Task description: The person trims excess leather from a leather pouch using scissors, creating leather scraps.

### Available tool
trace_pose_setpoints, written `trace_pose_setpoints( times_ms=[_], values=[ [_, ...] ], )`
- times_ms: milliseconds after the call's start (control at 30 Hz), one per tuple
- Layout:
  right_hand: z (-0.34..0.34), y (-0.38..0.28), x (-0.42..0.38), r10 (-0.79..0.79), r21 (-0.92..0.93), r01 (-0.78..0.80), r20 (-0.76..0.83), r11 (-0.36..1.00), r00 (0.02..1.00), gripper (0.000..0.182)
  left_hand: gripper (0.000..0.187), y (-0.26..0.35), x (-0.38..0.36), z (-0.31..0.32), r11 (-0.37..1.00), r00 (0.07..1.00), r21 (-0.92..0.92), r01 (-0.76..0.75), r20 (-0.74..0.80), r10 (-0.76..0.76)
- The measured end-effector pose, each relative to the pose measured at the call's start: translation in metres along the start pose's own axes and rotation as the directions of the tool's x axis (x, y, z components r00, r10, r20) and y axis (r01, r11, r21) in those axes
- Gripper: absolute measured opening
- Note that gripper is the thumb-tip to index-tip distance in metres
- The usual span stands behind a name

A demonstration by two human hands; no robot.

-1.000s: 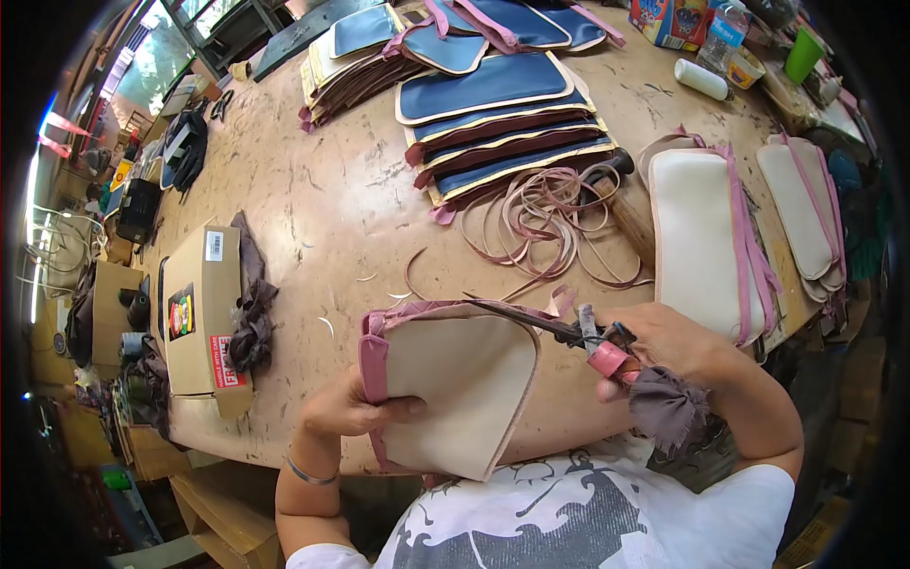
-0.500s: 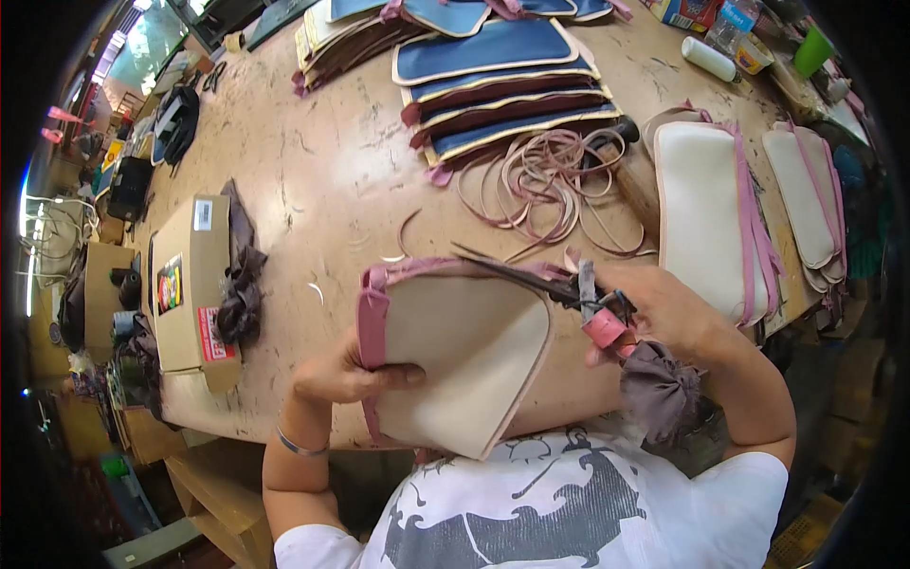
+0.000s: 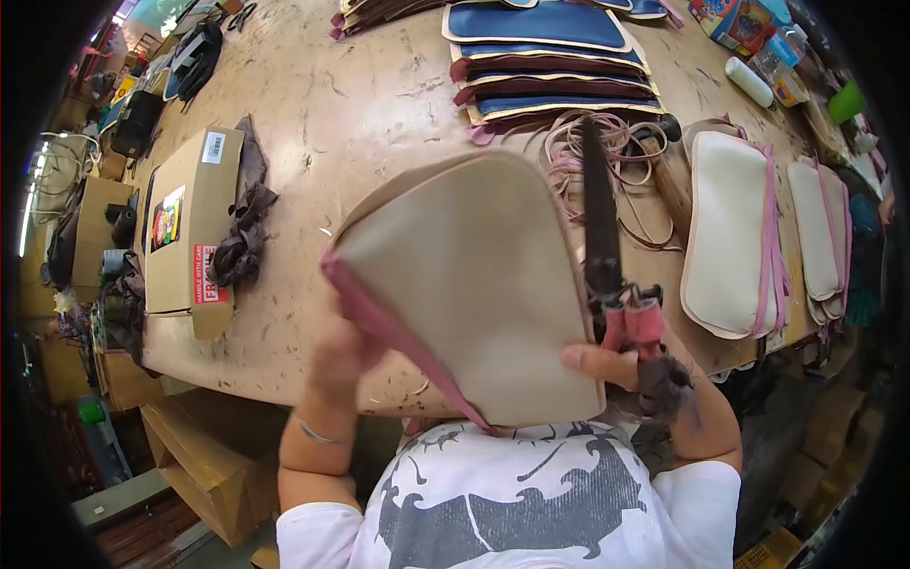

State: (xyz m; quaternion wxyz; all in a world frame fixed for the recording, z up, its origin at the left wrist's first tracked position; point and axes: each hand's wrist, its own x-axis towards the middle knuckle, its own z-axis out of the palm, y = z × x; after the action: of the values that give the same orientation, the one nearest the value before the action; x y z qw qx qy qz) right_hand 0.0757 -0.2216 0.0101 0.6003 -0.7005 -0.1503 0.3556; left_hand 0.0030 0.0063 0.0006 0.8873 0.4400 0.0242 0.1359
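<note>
A beige leather-like panel (image 3: 464, 275) with rounded corners and a pink strip (image 3: 398, 337) along its left edge is held up tilted over the table's near edge. My right hand (image 3: 607, 368) presses its thumb on the panel's lower right edge. That same hand also holds scissors (image 3: 602, 228), dark blades pointing away from me, with pink-wrapped handles and a dark cloth (image 3: 664, 384) tied on. My left hand (image 3: 343, 346) is blurred at the pink strip; its fingers are smeared and partly hidden behind the panel, so their grip does not show.
Blue panels (image 3: 540, 27) with dark red folds lie stacked at the back. A tangle of thin pinkish strips (image 3: 569, 142) and a wooden-handled tool (image 3: 668, 180) lie before them. More beige panels (image 3: 728, 228) are at right; a cardboard box (image 3: 190, 228) is at left.
The panel has turned, so its pink strip now slants along the lower left. The scissors have swung from pointing left to pointing away. My right thumb has come onto the panel.
</note>
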Motion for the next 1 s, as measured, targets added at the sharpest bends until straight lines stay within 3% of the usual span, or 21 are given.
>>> trace_pose_setpoints(
  times_ms=[33,100,133,200,233,300,333,400,433,467,500,567,633,700,733,767,833,867,967,1000],
  values=[
    [0.001,0.010,-0.001,0.007,0.001,-0.007,0.033,1.000,0.999,0.035,0.092,0.029,0.017,0.006,0.998,0.994,-0.052,0.046,0.103,-0.040],
    [0.005,0.014,0.002,-0.054,-0.052,0.063,0.158,0.997,0.986,0.029,0.086,0.061,0.026,-0.008,0.966,0.977,0.232,0.112,0.151,-0.149],
    [0.008,0.002,0.005,-0.121,-0.092,0.148,0.250,0.985,0.961,0.026,0.083,0.074,0.025,-0.005,0.871,0.961,0.485,0.079,0.196,-0.196],
    [0.014,-0.023,0.008,-0.194,-0.169,0.263,0.342,0.950,0.920,0.023,0.077,0.093,0.021,-0.002,0.503,0.919,0.863,-0.048,0.235,-0.316],
    [0.014,-0.025,0.010,-0.187,-0.184,0.260,0.338,0.948,0.922,0.023,0.070,0.099,0.014,-0.019,0.562,0.952,0.824,-0.067,0.222,-0.212],
    [0.005,-0.004,0.010,0.138,0.129,-0.176,0.256,0.976,0.957,0.023,0.058,0.107,-0.004,-0.054,0.659,0.985,0.741,-0.128,0.171,0.000],
    [-0.005,0.007,0.010,0.290,0.328,-0.343,0.201,0.880,0.936,0.023,0.054,0.105,-0.007,-0.050,0.723,0.986,0.676,-0.141,0.030,0.164],
    [-0.022,0.013,0.010,0.211,0.630,-0.200,0.059,0.750,0.976,0.022,0.048,0.098,-0.012,-0.036,0.815,0.855,0.536,-0.222,-0.294,0.427],
    [-0.019,-0.001,0.007,0.066,0.375,-0.035,-0.071,0.926,0.995,0.019,0.049,0.091,-0.020,-0.038,0.871,0.810,0.447,-0.202,-0.424,0.406],
    [-0.016,-0.014,0.005,-0.082,0.056,0.094,-0.197,0.994,0.977,0.019,0.049,0.080,-0.033,-0.045,0.916,0.754,0.352,-0.192,-0.545,0.367],
    [-0.026,-0.014,0.005,-0.023,0.085,0.034,-0.128,0.996,0.992,0.022,0.050,0.067,-0.046,-0.051,0.948,0.688,0.251,-0.194,-0.655,0.314],
    [-0.028,-0.012,0.006,-0.011,0.088,0.011,-0.011,0.996,1.000,0.020,0.051,0.034,-0.075,-0.055,0.964,0.915,0.262,-0.049,-0.374,0.148],
    [-0.023,-0.009,0.010,0.316,0.265,-0.302,-0.012,0.916,0.949,0.021,0.052,0.016,-0.068,-0.040,0.973,0.955,0.199,0.116,-0.290,-0.055],
    [-0.013,-0.005,0.012,0.603,0.413,-0.566,0.050,0.713,0.796,0.022,0.054,0.005,-0.060,-0.038,0.976,0.917,0.005,0.219,-0.343,-0.204],
    [-0.010,-0.002,0.011,0.723,0.470,-0.671,0.093,0.574,0.684,0.023,0.054,0.006,-0.057,-0.037,0.960,0.923,0.112,0.258,-0.321,-0.211],
    [-0.016,0.013,0.006,0.627,0.254,-0.666,0.225,0.701,0.746,0.028,0.055,0.008,-0.054,-0.036,0.930,0.927,0.216,0.296,-0.299,-0.226],
    [-0.025,0.038,-0.001,0.378,-0.105,-0.374,0.468,0.921,0.799,0.039,0.055,0.008,-0.052,-0.032,0.890,0.935,0.318,0.326,-0.245,-0.254],
    [-0.025,0.040,-0.002,0.394,-0.169,-0.362,0.535,0.916,0.747,0.047,0.055,0.007,-0.051,-0.028,0.893,0.943,0.321,0.316,-0.210,-0.258],
    [-0.018,0.026,0.001,0.405,-0.307,-0.269,0.597,0.913,0.693,0.038,0.049,0.004,-0.052,-0.035,0.865,0.925,0.336,0.373,-0.058,-0.376],
    [-0.017,0.029,-0.003,0.329,-0.264,-0.206,0.612,0.942,0.720,0.038,0.047,0.006,-0.051,-0.031,0.851,0.901,0.320,0.416,-0.020,-0.433]
  ],
)
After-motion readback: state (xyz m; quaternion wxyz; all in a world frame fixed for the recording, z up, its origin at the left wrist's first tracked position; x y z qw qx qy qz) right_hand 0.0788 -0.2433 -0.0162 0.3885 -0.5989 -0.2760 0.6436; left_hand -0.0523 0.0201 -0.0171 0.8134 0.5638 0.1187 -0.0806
